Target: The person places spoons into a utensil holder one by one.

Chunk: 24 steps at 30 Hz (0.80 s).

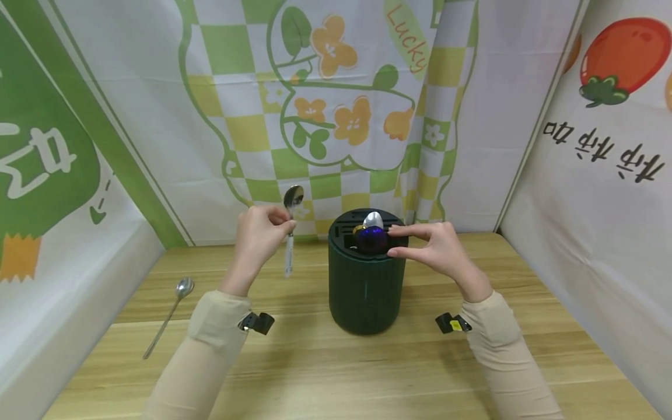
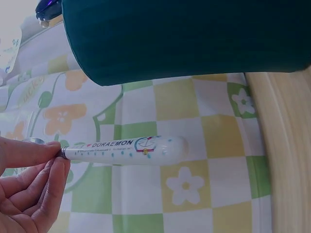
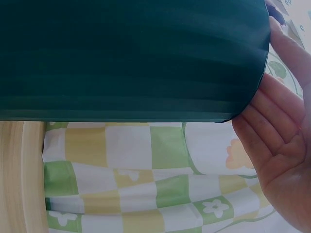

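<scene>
My left hand [image 1: 261, 233] pinches a spoon [image 1: 289, 248] between thumb and fingers, near where the metal meets the handle. Its bowl points up; the white handle [image 2: 121, 150], printed DORAEMON with a small cartoon figure, hangs down. Just right of it stands a dark green ribbed utensil holder [image 1: 366, 297] with a slotted black top. A shiny blue-purple spoon [image 1: 371, 239], a silver spoon [image 1: 373, 219] and a partly hidden gold-coloured utensil [image 1: 359, 230] stick out of it. My right hand [image 1: 440, 248] touches the holder's right rim with extended fingers [image 3: 267, 116], thumb apart from them.
On the wooden table [image 1: 294, 373], a long-handled metal spoon [image 1: 184, 287] lies at the left. Behind the holder hangs a green and yellow checked cloth [image 1: 325, 185]. Printed walls [image 1: 593, 192] close in both sides.
</scene>
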Each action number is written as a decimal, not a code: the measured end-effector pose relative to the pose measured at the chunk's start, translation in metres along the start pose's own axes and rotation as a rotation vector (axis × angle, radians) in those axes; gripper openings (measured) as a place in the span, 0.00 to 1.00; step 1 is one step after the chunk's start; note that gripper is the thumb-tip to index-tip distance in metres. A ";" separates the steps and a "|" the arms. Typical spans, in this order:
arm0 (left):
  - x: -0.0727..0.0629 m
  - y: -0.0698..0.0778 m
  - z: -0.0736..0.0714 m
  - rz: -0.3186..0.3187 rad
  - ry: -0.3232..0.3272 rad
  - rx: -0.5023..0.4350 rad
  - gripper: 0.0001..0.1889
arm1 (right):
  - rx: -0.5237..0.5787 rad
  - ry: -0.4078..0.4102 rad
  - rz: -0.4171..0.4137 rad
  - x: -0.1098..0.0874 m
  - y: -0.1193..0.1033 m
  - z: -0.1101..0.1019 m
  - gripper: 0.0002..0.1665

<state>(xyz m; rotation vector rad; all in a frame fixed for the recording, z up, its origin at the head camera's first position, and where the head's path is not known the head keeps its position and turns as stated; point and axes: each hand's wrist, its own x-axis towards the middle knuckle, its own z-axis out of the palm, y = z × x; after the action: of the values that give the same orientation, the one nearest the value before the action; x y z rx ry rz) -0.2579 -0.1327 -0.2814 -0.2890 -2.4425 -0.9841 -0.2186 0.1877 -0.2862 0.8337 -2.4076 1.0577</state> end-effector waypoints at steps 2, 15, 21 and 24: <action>0.001 0.003 0.000 0.006 0.008 -0.008 0.06 | -0.005 0.000 -0.003 0.000 0.000 0.000 0.20; 0.007 0.020 -0.003 0.016 0.022 -0.048 0.06 | -0.010 0.003 -0.009 0.000 -0.002 0.000 0.20; 0.009 0.028 -0.004 0.036 0.034 -0.056 0.07 | -0.011 -0.011 0.004 0.000 -0.004 -0.001 0.20; 0.009 0.031 -0.004 0.036 0.034 -0.066 0.07 | -0.013 -0.008 0.002 0.000 -0.002 0.000 0.20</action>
<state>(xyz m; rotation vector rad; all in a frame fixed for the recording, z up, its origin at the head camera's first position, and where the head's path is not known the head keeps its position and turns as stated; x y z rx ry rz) -0.2529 -0.1131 -0.2551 -0.3350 -2.3693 -1.0462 -0.2171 0.1869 -0.2853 0.8324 -2.4195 1.0405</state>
